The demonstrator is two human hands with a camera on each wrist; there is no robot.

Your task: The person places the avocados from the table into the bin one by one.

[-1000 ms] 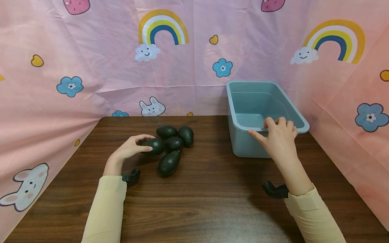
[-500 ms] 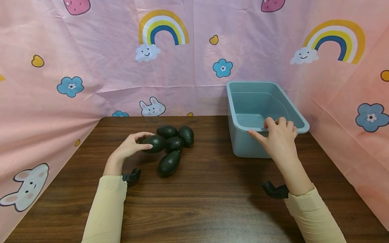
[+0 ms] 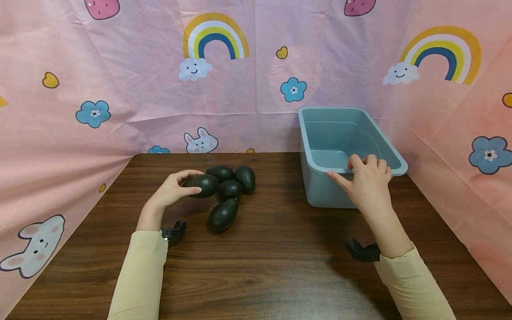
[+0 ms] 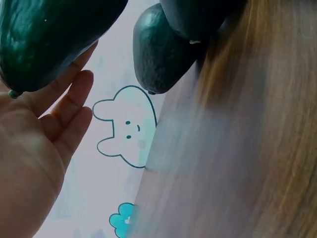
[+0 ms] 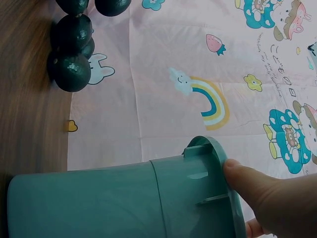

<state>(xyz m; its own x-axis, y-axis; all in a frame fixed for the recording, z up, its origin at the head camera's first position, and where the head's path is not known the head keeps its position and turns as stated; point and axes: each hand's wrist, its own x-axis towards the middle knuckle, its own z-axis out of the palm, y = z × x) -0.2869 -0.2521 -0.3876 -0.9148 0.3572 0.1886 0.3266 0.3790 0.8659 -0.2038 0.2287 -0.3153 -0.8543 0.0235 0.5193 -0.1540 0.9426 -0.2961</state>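
Left grip (image 3: 170, 189): your hand is closed round one avocado (image 3: 203, 186), thumb along its near side and fingers behind it.
Held avocado: it sits at the left end of the group and looks raised, with a shadow on the counter (image 3: 256, 266) below — in the head view it overlaps its neighbours, so you cannot tell there whether they touch.
Other avocados (image 3: 230, 190): you have four lying close together on the counter, one in the middle, one behind it, one to its right and one slanting in front, its upper tip at the middle one.
Right grip (image 3: 370, 184): your hand holds the bin (image 3: 326, 191) by its near rim, thumb outside and fingers over the inner side.
Bin: blue-green, it stands upright at the back right of the counter, well apart from the avocados.
Sleeves (image 3: 138, 275): cream on both your arms, with a black bracket (image 3: 174, 233) at each wrist.
Cloth (image 3: 256, 89): pink, it hangs behind the counter — rainbows, flowers and rabbits printed on it.
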